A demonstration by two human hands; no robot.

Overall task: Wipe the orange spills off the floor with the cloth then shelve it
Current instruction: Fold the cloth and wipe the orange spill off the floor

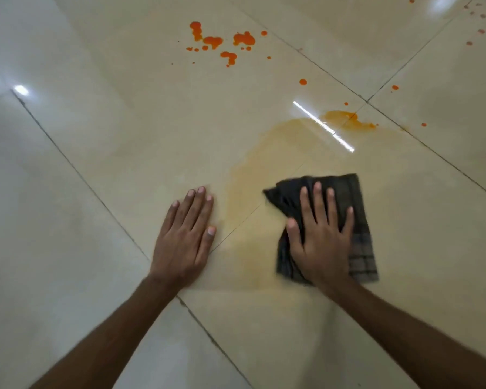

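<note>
A dark checked cloth lies folded on the glossy cream floor tiles, right of centre. My right hand presses flat on top of it with the fingers spread. My left hand rests flat on the bare tile, palm down, to the left of the cloth. Between and beyond the hands spreads a pale smeared orange film. A cluster of bright orange spills sits further ahead. A wet orange puddle lies at a tile joint ahead of the cloth.
Small orange drops dot the tiles to the right and far right. Dark grout lines cross the floor diagonally. Ceiling lights reflect off the tiles. No shelf is in view.
</note>
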